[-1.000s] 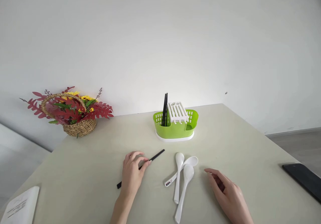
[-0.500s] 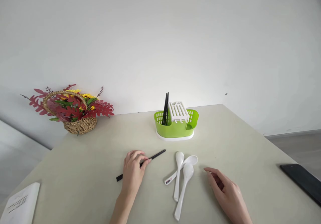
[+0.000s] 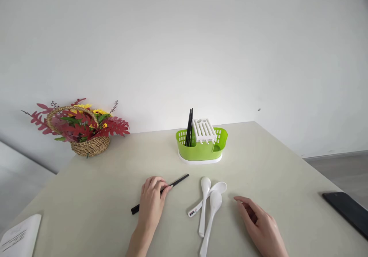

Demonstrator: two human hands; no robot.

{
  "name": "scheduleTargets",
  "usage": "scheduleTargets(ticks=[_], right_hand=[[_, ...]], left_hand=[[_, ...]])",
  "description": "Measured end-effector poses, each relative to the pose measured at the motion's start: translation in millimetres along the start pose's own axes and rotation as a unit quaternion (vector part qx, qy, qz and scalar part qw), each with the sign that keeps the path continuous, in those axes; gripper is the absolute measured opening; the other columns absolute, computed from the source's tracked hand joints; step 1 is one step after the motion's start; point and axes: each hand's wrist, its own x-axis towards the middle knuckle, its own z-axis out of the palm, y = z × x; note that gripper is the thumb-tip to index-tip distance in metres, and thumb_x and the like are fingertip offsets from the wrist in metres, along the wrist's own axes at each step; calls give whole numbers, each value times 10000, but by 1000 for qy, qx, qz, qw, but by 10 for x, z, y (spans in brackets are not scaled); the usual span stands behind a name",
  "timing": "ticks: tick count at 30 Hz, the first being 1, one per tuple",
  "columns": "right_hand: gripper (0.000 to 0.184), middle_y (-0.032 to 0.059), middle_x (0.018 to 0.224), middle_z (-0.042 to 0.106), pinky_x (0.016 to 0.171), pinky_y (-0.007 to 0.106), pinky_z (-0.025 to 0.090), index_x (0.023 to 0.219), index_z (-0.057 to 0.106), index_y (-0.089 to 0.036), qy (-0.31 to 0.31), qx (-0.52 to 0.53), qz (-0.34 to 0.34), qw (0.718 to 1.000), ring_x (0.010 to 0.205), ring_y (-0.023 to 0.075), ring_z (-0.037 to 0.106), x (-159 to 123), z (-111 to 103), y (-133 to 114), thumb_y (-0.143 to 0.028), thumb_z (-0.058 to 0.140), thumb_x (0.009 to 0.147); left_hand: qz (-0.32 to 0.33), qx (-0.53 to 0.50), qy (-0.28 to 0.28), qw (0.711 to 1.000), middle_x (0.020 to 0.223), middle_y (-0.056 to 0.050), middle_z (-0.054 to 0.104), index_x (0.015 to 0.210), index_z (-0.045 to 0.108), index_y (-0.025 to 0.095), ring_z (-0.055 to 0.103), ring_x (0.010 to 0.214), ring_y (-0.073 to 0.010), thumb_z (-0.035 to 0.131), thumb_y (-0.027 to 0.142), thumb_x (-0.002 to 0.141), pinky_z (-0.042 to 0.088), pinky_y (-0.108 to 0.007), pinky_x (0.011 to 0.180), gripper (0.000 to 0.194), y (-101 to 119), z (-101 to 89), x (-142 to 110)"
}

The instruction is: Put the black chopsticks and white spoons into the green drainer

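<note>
My left hand (image 3: 152, 197) is closed on black chopsticks (image 3: 181, 179), which lie slantwise low over the table. Its thumb and fingers grip them near the middle, hiding that stretch. To the right, my right hand (image 3: 260, 222) rests loosely curled by the table top, holding nothing that I can see. Between the hands lie three white spoons: one spoon (image 3: 205, 195) with its bowl up, a second spoon (image 3: 214, 211) beside it, and a third spoon (image 3: 193, 211) crossing beneath, with a small mark on its handle.
A green utensil basket (image 3: 198, 153) with a white slotted rack (image 3: 204, 130) stands at the back, black chopsticks (image 3: 189, 128) upright in its left part. A wicker flower basket (image 3: 90, 146) is at back left. A phone (image 3: 346, 211) lies right, a white object (image 3: 23, 232) left.
The whole view has shifted slightly, so the table things sit a little lower. My left hand keeps its grip on the chopsticks, their near end dipping slightly. My right hand has barely moved.
</note>
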Motion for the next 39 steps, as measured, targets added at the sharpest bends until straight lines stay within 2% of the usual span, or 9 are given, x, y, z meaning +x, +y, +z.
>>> scheduleTargets(ticks=[8,13,19,26,34,39], right_hand=[[470,3,837,751,648,265,543,1142,756,-307,9,-3,11,1000,700,190,665,-15,6,-7,-636,509,916],[492,3,831,744,650,265,538,1136,751,-299,-9,-6,18,1000,690,188,657,-9,23,26,-661,510,905],[473,1,776,729,634,272,510,1111,757,-295,50,9,16,999,659,190,628,-74,66,-82,-626,478,921],[468,1,838,744,653,269,527,1105,752,-303,0,-3,29,1000,699,194,650,-27,18,-13,-650,523,889],[449,2,781,726,642,279,495,1065,758,-296,58,4,23,998,669,196,621,-93,65,-148,-619,489,906],[453,-4,773,718,642,277,492,1062,750,-298,45,2,29,999,663,192,611,-93,56,-160,-630,480,913]], left_hand=[[7,-3,-29,1000,1009,-58,706,844,687,250,629,1035,-284,584,385,995,495,-431,898,227,27,-23,-3],[19,1,-42,999,1019,-60,695,858,660,237,624,1033,-278,574,324,997,498,-427,892,185,34,-21,-4],[29,6,-44,999,1043,-58,675,869,634,221,627,1022,-265,539,266,1016,495,-418,875,181,77,-39,-15],[31,-6,-43,999,1001,-35,682,872,636,222,635,980,-255,620,244,981,493,-413,872,112,88,-35,-25],[33,-24,-56,998,1032,-44,684,922,653,226,629,1005,-260,595,222,986,497,-419,881,86,84,-4,-25],[30,-33,-67,997,1046,-42,676,928,642,224,620,1012,-249,553,186,998,493,-412,885,119,111,11,-39]])
